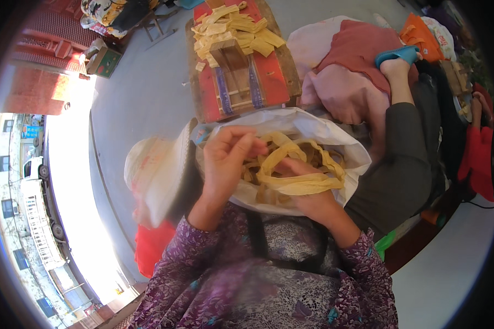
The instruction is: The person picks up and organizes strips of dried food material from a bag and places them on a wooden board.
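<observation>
A white plastic sack [356,148] lies wide at its mouth before me, with long, limp yellow strips [300,187] of an uncertain material inside. My left hand [230,152] is over the sack's left side, thumb and fingers bent close together. Its fingertips are blurred beside the strips, so whether they pinch one cannot be seen. Lower in the mouth, my right hand [313,201] reaches in among the strips. One looped strip passes across it, and its fingers are partly hidden.
Beyond the sack, a red-topped wooden board [273,78] carries flat yellow pieces [234,28] and a wooden block [230,53] with purple bands. A pale brimmed hat [158,177] sits at left. At right are pink cloth [346,94] and another person's grey-trousered leg [407,135] with a teal sandal [395,54].
</observation>
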`<move>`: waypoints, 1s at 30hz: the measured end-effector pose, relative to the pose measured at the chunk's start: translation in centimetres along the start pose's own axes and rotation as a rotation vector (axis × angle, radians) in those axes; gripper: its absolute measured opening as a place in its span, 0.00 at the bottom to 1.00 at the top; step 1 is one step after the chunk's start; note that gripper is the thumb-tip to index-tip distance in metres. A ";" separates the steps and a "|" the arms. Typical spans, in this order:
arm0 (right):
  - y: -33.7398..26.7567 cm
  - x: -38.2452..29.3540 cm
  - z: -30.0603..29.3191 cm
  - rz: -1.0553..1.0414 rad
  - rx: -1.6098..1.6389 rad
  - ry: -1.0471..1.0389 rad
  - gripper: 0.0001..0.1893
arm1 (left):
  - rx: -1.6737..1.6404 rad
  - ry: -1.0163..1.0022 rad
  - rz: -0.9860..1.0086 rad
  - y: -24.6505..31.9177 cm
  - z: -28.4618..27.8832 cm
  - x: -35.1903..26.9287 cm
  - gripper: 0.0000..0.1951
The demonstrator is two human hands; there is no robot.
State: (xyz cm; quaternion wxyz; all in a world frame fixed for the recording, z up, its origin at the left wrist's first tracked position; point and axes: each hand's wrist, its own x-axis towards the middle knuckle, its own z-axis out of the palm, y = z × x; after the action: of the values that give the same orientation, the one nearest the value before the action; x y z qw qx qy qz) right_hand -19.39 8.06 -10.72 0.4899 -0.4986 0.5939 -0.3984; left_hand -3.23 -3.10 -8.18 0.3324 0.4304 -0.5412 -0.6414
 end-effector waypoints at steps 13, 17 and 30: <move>2.1 -5.5 -1.1 0.122 0.065 0.123 0.13 | 1.236 -0.081 0.026 -10.5 -1.7 3.2 0.10; -1.5 -2.1 -1.2 -0.272 -0.316 0.183 0.16 | 1.420 -0.102 0.361 -8.9 -1.6 2.2 0.07; -2.2 1.2 -1.5 -0.664 -0.939 0.023 0.19 | 0.291 -0.038 0.059 2.1 -3.7 -6.3 0.19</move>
State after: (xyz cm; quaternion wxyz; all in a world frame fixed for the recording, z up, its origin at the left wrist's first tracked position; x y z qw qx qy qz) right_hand -20.39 6.49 -8.50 0.0581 -0.8182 0.5239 -0.2298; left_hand 2.63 0.55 -5.05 0.2750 0.4456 -0.6470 -0.5542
